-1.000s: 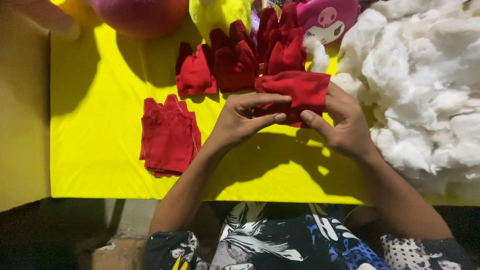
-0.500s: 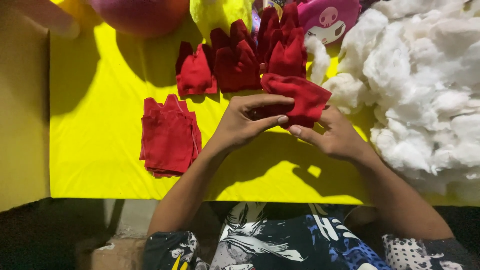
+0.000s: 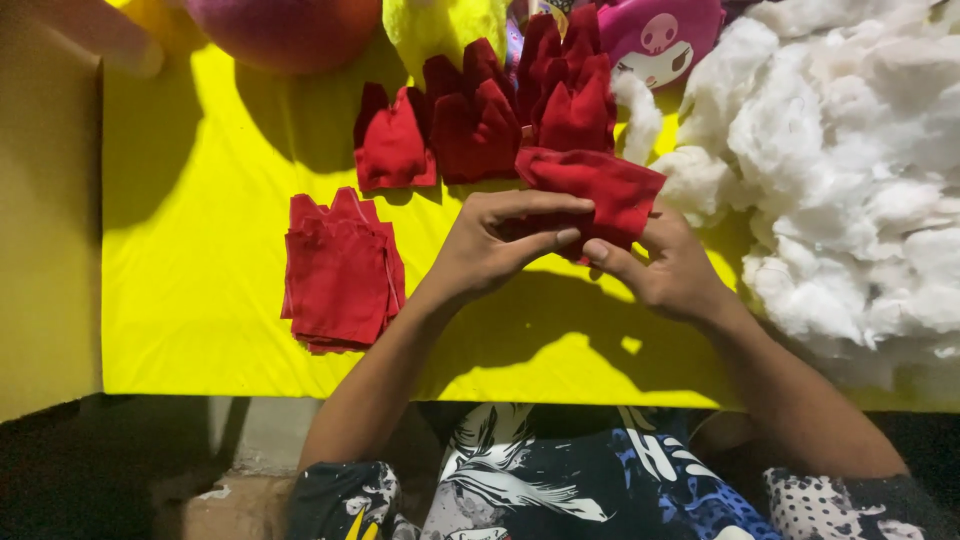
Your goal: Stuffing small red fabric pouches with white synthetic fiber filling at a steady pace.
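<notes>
Both hands hold one small red cloth piece (image 3: 598, 188) above a yellow sheet (image 3: 200, 230). My left hand (image 3: 497, 243) pinches its near edge from the left, fingers curled over it. From the right, my right hand (image 3: 667, 268) grips the same piece, thumb on its lower edge. A flat stack of red cloth pieces (image 3: 338, 272) lies to the left of my left forearm. Behind the held piece, several more red cloth pieces (image 3: 480, 115) lie in a loose heap.
A big pile of white stuffing fibre (image 3: 850, 170) fills the right side. At the back are a pink round soft thing (image 3: 285, 28), a yellow plush thing (image 3: 440, 30) and a pink plush piece with a small face (image 3: 665, 40). A bare yellowish strip (image 3: 45, 240) borders the sheet's left.
The red cloth piece has turned and shifted slightly away from me between both hands. My right hand slid lower and to the right along it. The stacks have not moved.
</notes>
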